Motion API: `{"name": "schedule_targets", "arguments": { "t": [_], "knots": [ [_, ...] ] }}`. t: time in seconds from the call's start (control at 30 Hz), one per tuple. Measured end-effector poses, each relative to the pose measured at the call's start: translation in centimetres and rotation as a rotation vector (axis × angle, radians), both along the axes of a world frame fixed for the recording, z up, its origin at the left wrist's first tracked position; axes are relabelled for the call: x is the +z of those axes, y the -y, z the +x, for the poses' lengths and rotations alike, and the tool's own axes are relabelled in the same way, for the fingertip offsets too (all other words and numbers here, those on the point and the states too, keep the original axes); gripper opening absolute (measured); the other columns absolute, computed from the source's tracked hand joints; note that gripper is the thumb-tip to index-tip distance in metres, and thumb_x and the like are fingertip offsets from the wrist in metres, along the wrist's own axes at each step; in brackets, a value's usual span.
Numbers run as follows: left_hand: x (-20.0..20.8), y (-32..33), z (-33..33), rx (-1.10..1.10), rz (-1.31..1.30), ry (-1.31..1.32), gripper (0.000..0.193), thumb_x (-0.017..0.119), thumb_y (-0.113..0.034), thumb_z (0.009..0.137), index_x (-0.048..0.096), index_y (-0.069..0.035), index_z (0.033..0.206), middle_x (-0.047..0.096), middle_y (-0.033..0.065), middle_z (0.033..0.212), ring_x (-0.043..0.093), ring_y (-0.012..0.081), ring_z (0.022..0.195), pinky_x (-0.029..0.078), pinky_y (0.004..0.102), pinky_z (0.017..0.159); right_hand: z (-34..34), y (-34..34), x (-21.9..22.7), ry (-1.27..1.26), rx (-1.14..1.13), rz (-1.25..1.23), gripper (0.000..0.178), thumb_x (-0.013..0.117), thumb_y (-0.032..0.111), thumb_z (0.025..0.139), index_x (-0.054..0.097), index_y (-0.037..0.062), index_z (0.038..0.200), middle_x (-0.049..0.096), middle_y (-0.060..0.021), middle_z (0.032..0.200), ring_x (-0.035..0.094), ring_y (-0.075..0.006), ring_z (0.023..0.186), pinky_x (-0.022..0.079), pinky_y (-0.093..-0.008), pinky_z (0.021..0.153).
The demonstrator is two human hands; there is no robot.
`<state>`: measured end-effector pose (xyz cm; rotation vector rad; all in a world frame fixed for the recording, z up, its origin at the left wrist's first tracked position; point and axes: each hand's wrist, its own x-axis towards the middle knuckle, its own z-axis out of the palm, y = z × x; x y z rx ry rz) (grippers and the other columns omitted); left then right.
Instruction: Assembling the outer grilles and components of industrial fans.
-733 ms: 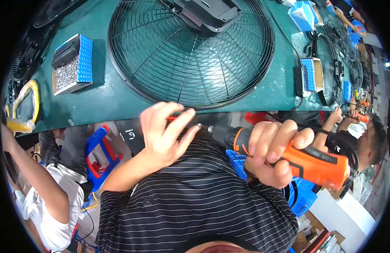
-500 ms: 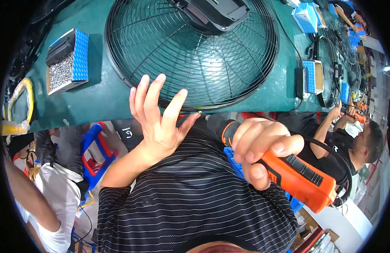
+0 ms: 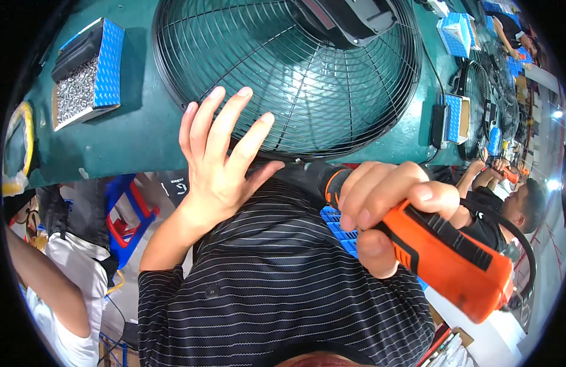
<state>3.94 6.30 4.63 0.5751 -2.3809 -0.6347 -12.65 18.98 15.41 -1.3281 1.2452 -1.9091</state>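
A round black wire fan guard [image 3: 356,104] with a dark motor housing [image 3: 356,21] lies on the green bench. My left hand [image 3: 219,162] is open, fingers spread over the guard's near rim. The frame does not settle whether the fingertips touch the wires. My right hand [image 3: 393,211] is wrapped around an orange and black electric screwdriver [image 3: 457,260], its cord trailing at the right. The screwdriver's dark nose points left at the rim's near edge, where a small shiny screw [image 3: 298,161] shows at its tip. My left thumb ends just beside that spot.
A blue-patterned box of screws [image 3: 78,92] stands on the bench [image 3: 136,122] at left. Yellow tape or hose [image 3: 26,137] lies at the far left. More guards and boxes [image 3: 457,119] line the right. Other people sit or stand on both sides; a blue and red stool [image 3: 127,226] is at left.
The view has shifted, so the guard sits farther right and higher. The screwdriver's back end has swung lower right. My left hand stays spread, its thumb slightly apart from the screw.
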Motion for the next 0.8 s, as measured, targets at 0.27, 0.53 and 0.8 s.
{"name": "schedule_targets", "arguments": {
  "t": [0.27,0.53,0.8],
  "knots": [
    [-0.1,0.5,0.2,-0.012,0.003,-0.022,0.074,0.094,-0.031,0.056,0.073,-0.021,0.126,0.060,0.0083,0.149,0.047,0.0338,0.142,0.028,0.0557,0.121,0.3,1.1,0.1,-0.054,0.065,0.017,0.055,0.080,-0.012,0.076,0.052,0.0044,0.120,0.064,-0.0097,0.083,0.065,-0.0221,0.061,0.052,-0.0346,0.054],
    [-0.2,0.8,0.4,-0.039,-0.021,0.002,0.073,0.092,-0.039,0.065,0.069,-0.022,0.133,0.059,0.0099,0.148,0.047,0.0343,0.141,0.030,0.0553,0.118,-0.2,1.5,0.4,-0.087,0.198,0.074,0.049,0.083,-0.009,0.075,0.059,0.0046,0.116,0.066,-0.0073,0.082,0.068,-0.0220,0.064,0.055,-0.0343,0.055],
    [-0.2,0.8,0.4,-0.043,-0.025,0.001,0.071,0.091,-0.038,0.066,0.070,-0.022,0.131,0.059,0.0099,0.149,0.047,0.0338,0.140,0.031,0.0549,0.118,-2.1,2.7,0.0,-0.096,0.519,0.002,0.037,0.084,-0.002,0.081,0.065,0.0013,0.112,0.067,-0.0076,0.081,0.068,-0.0219,0.064,0.055,-0.0341,0.053]
  ]
}}
